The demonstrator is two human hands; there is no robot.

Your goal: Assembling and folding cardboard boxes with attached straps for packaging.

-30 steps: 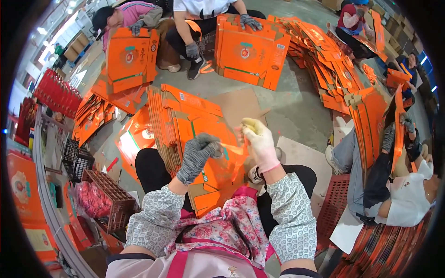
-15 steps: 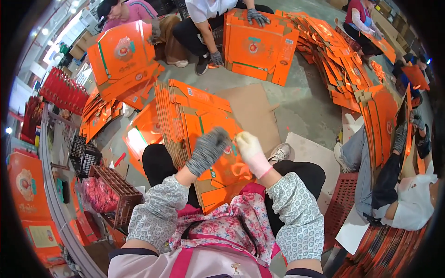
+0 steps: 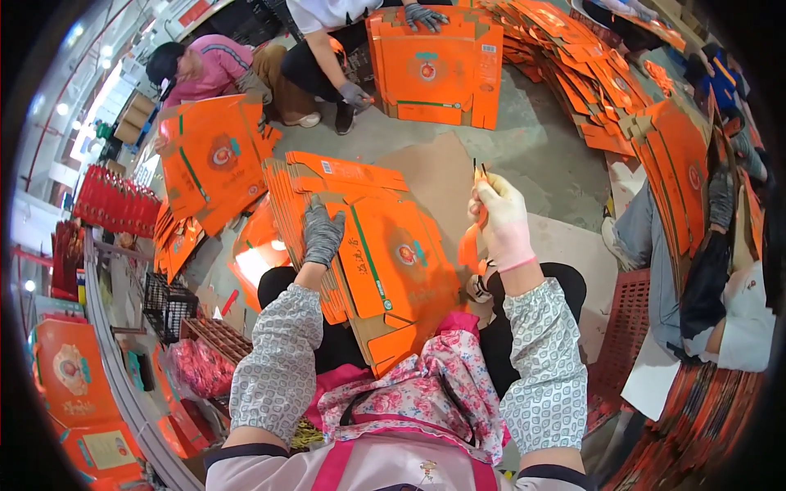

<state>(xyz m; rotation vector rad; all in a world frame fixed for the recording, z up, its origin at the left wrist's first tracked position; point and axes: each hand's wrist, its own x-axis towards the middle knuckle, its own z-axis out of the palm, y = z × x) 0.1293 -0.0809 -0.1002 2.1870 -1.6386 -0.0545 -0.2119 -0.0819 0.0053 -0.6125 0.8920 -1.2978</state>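
Observation:
A stack of flattened orange cartons (image 3: 409, 282) leans across my lap, with printed fronts and brown cardboard edges. My left hand (image 3: 322, 233), in a grey knit glove, lies on the upper left part of the top carton, thumb and fingers apart. Raised to the right of the stack is my right hand (image 3: 501, 214), in a white and pink glove. Its fingers are closed around an orange ribbon strap (image 3: 468, 248), which hangs in a loop below them. Thin dark tips stick up above the fingers.
Brown cardboard sheets (image 3: 438, 176) lie on the grey floor beyond the stack. Two co-workers opposite handle orange cartons (image 3: 434, 74). More flattened cartons (image 3: 573, 69) are piled at the far right. A black crate (image 3: 168, 303) stands at the left, a red crate (image 3: 624, 315) at the right.
My hands were together over the carton and are now apart. The left has moved onto the carton's upper left; the right has risen to the right with the orange ribbon strap.

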